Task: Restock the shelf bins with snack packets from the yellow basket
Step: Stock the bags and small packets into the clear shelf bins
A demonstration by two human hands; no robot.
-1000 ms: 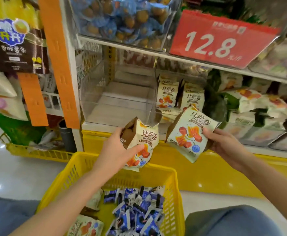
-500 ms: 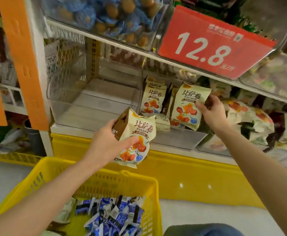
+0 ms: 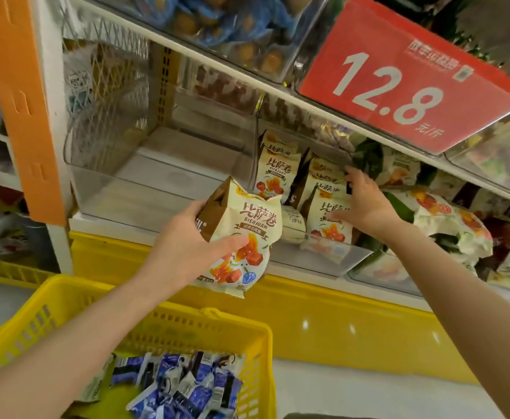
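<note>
While the left grip (image 3: 187,246) holds a cream packet (image 3: 244,225), the right grip (image 3: 365,210) is spread; it touches binned packets (image 3: 276,173).

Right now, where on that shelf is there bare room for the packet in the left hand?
The left clear bin is bare across its floor, between the white upright and the divider. The neighbouring bin is crowded: standing packets fill most of it and the right hand rests on them.

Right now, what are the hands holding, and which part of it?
The left hand grips a cream snack packet by its brown side, thumb across the front. The right hand holds nothing; its open fingers touch packets in the bin.
</note>
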